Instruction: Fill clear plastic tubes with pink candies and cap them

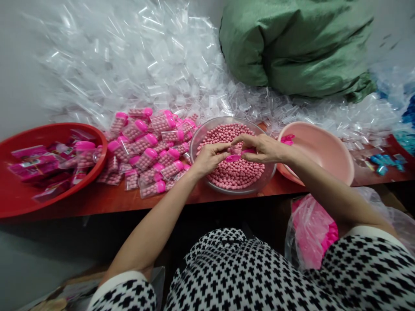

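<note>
Over a clear bowl (195, 166) of pink balls (236, 175), my two hands meet at the fingertips. My left hand (209, 159) pinches a small clear plastic container (234, 149), mostly hidden by fingers. A bright pink cap (232, 158) shows at its near side. My right hand (264, 149) has its fingers curled in from the right, with another pink cap (248, 151) held in them. Left of the bowl lies a heap of filled containers (145, 159), clear with pink caps and pink balls inside.
A red basin (97, 172) with pink packets stands at the left. On the right, a pale pink basin (337, 151) holds a few pink caps (288, 139). Clear empty containers (129, 56) pile up behind, beside a green sack (298, 47). A plastic bag (311, 233) hangs below the table edge.
</note>
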`<action>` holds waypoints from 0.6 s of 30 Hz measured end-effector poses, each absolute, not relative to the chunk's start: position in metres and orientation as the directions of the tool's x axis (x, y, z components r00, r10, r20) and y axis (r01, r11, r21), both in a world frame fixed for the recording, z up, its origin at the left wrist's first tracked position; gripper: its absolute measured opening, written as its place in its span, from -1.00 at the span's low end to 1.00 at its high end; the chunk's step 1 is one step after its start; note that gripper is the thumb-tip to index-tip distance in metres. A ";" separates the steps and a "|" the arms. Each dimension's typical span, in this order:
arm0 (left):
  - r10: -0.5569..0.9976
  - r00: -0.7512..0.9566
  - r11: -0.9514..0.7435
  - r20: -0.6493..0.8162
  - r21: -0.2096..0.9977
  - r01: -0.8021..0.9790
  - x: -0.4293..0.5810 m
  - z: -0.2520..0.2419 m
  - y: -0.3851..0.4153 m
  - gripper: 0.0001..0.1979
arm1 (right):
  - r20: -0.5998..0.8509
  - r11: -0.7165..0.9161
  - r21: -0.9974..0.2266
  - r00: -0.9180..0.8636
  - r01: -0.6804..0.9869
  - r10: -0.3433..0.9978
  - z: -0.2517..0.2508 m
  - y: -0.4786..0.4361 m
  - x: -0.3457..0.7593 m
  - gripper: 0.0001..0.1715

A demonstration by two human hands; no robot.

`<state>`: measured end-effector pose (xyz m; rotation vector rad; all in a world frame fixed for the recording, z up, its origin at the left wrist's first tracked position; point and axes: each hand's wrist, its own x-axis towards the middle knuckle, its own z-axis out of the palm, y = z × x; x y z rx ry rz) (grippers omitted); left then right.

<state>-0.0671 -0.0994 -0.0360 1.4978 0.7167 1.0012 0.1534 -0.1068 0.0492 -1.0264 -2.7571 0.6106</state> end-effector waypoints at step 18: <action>0.901 0.406 -0.165 0.154 0.986 -0.006 -0.067 -0.035 -0.101 -0.69 | -0.056 0.629 -0.379 -0.695 0.679 0.716 0.040 -0.110 0.167 -0.74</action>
